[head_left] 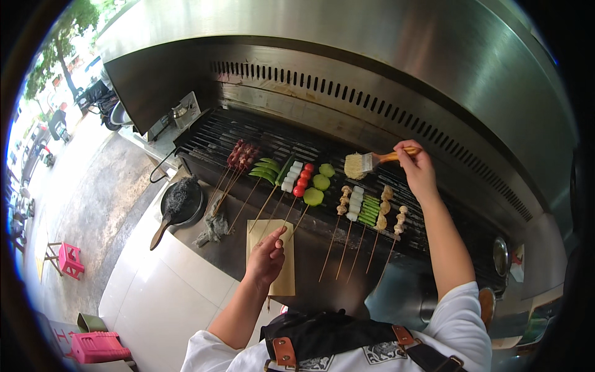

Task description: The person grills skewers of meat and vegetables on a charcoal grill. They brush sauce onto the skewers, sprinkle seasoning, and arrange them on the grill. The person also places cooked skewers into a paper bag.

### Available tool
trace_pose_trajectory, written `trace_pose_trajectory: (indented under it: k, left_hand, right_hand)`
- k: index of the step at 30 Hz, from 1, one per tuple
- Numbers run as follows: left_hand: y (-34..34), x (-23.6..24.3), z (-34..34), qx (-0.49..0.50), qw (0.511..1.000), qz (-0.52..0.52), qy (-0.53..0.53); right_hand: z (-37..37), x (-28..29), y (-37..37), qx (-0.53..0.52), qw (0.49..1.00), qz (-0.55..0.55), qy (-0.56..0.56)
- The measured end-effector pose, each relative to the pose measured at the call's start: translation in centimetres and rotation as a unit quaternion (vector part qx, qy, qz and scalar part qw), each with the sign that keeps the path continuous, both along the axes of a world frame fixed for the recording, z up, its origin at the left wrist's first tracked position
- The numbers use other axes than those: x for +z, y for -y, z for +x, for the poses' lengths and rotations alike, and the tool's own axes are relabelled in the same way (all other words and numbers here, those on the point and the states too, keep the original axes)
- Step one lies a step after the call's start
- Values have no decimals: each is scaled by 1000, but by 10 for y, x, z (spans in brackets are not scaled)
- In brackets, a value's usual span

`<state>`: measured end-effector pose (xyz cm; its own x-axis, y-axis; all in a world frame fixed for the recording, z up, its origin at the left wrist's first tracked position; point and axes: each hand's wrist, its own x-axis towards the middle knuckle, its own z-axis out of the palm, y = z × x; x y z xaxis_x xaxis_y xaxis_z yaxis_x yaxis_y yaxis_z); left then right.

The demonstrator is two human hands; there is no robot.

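My right hand (pixel 416 168) is wrapped round the wooden handle of a basting brush (pixel 358 165), whose pale bristles hover over the grill (pixel 310 152). Fingers curled, my left hand (pixel 266 255) is close to the skewer ends at the grill's front edge; what it holds, if anything, is hard to make out. To the left lie meat skewers (pixel 242 155), green slices (pixel 266 170), white pieces (pixel 291 177), red tomatoes (pixel 303 180) and round green slices (pixel 314 197). On the right are mushroom skewers (pixel 400 220), white pieces (pixel 355 204) and a green vegetable skewer (pixel 369 211).
A black pan (pixel 185 201) with a wooden handle and a crumpled grey cloth (pixel 212 229) sit left of the skewers. A tan board-like sheet (pixel 283 276) lies under my left hand. The steel hood (pixel 322 37) curves over the grill. Pink stools (pixel 70 260) stand on the floor.
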<state>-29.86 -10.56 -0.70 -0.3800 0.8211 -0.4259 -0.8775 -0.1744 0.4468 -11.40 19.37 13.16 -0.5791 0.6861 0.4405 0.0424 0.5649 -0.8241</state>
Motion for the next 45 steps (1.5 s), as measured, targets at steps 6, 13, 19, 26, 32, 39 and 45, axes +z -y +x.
trace_pose_trajectory:
  k: [6, 13, 19, 26, 32, 39, 45]
  left_hand:
    - [-2, -3, 4, -8, 1000, 7, 6]
    - [-4, -6, 5, -2, 997, -36, -62]
    - [1, -10, 0, 6, 997, -32, -76]
    - [8, -7, -5, -18, 991, -63, -115]
    - [15, -4, -30, -4, 996, -38, -77]
    - [12, -5, -29, 25, 998, -16, -55]
    - [3, 1, -24, 16, 997, -35, -68]
  right_hand:
    - [20, -1, 8, -16, 999, -21, -21]
    - [-21, 6, 38, 49, 993, 64, 87]
    - [-95, -12, 64, 155, 970, 168, 87]
    - [-96, -4, 6, 101, 991, 59, 70]
    - [-32, 6, 8, 55, 997, 49, 6]
    - [49, 12, 35, -48, 997, 58, -16]
    - [85, 7, 43, -79, 995, 53, -7]
